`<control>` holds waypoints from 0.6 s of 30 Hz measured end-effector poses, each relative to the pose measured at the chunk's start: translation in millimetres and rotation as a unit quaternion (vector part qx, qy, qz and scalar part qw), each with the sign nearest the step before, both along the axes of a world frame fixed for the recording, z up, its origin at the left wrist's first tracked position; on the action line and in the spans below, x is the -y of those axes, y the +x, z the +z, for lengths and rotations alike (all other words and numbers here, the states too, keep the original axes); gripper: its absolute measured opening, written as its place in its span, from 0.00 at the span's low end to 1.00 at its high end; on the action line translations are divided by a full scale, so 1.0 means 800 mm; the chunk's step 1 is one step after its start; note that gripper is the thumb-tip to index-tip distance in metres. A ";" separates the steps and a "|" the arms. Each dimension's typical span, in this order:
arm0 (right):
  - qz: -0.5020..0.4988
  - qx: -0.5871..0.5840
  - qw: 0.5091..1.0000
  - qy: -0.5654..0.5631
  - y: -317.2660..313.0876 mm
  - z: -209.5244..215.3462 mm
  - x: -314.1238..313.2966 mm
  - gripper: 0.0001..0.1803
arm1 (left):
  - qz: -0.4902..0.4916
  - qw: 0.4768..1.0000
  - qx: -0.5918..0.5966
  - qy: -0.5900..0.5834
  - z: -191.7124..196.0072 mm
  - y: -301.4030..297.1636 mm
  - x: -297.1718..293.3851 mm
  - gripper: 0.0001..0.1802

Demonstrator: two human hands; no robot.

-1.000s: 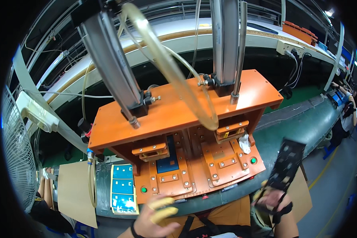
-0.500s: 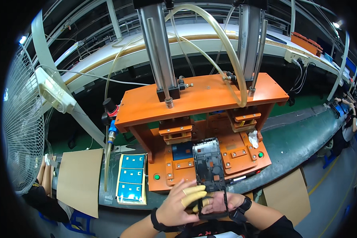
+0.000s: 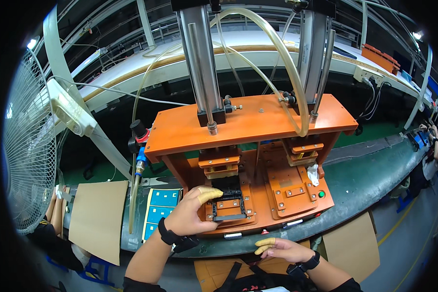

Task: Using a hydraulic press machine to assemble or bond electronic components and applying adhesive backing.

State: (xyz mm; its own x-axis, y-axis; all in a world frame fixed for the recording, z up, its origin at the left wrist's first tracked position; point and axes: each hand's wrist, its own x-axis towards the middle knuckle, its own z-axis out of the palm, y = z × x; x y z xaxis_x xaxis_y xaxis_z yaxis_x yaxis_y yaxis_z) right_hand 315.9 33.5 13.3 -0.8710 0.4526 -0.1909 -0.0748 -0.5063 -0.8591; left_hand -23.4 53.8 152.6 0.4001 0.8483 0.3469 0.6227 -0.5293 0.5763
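Black frame (image 3: pixel 231 196), where?

On orange press (image 3: pixel 250 116), left side, presumably for alignment.

Grip?

Left hand (image 3: pixel 186 214): fingers part-spread at its edge, probably steadying; can't tell if gripping. Right hand (image 3: pixel 288 252): fingers half-curled, empty.

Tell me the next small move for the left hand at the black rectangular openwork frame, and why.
I'd probably have the left hand, with its yellow finger cover, gently nudge the black rectangular openwork frame flat: the hand is at its left side, the frame lies on the orange bolted fixture, and I can't tell whether it is fully seated.
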 end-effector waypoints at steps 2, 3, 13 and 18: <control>-0.017 0.015 1.000 0.012 0.009 -0.003 0.004 0.25 | -0.002 1.000 -0.024 -0.016 0.015 0.001 0.000 0.37; -0.035 0.031 0.999 0.022 0.013 -0.004 0.004 0.25 | -0.005 0.998 -0.048 -0.035 0.019 0.001 -0.002 0.37; -0.079 0.074 0.992 0.067 0.015 0.004 0.009 0.24 | 0.050 0.996 -0.050 0.055 -0.010 -0.001 0.026 0.42; -0.035 0.089 0.987 0.127 -0.001 0.018 0.009 0.25 | 0.126 0.983 0.000 0.136 -0.073 -0.030 0.086 0.39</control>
